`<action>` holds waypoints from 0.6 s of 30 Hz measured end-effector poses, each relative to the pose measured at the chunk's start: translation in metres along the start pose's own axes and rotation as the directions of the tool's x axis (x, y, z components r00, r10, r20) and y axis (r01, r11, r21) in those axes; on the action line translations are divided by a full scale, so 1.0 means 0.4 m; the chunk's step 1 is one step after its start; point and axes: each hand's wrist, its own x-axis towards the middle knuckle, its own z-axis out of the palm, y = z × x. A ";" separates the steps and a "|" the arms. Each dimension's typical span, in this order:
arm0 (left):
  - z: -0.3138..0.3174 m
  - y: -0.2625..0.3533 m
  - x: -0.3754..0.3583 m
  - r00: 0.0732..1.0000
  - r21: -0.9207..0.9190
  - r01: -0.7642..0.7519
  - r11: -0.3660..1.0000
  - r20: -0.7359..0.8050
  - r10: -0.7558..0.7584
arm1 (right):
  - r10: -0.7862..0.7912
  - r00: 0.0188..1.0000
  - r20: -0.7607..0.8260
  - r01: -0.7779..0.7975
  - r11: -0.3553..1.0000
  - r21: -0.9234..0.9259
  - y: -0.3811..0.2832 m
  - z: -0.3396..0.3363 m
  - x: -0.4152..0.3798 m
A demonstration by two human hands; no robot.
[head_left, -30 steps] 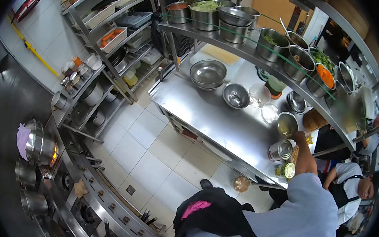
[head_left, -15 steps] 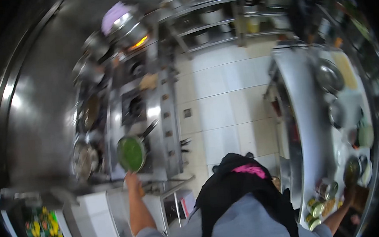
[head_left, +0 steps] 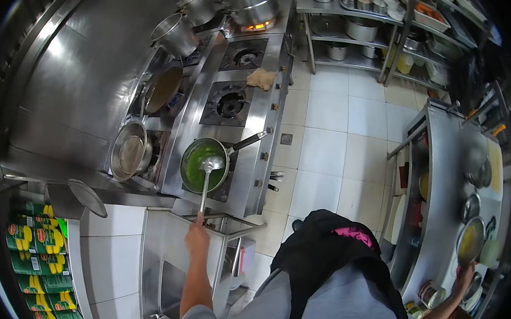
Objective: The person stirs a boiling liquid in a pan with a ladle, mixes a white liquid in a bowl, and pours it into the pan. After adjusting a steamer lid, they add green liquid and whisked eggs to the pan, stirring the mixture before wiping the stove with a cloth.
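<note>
While your dark apron [head_left: 322,250] fills the bottom of the view, your left hand [head_left: 197,239] reaches forward over the steel sink [head_left: 168,268] and its grip is clamped on the end of the ladle [head_left: 206,178] handle. The ladle slants up and away from you, and its bowl rests inside the pan [head_left: 203,163] of green sauce, which sits on the nearest burner of the stove [head_left: 245,100] with its dark handle pointing toward the aisle. Your right hand [head_left: 464,275] stretches out low at your right side, at the rim of a bowl of yellow liquid [head_left: 469,241] on the steel surface [head_left: 442,163]; its fingers are too small to read, so you cannot tell whether that grip is apart or together. Tins [head_left: 429,293] stand just beside that hand. To your left, stacked cans [head_left: 34,243] line a shelf. Farther along the stove lie a folded cloth [head_left: 262,78], an empty burner [head_left: 230,104] and, at the back, a large pot over a flame [head_left: 253,6]. A strainer pan [head_left: 130,150] sits beside the green pan.
</note>
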 end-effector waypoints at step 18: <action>0.282 -0.130 0.103 0.953 -0.777 0.173 0.605 -0.022 -0.302 | -0.037 0.741 0.670 -0.143 0.967 0.211 -1.150 1.098 -0.065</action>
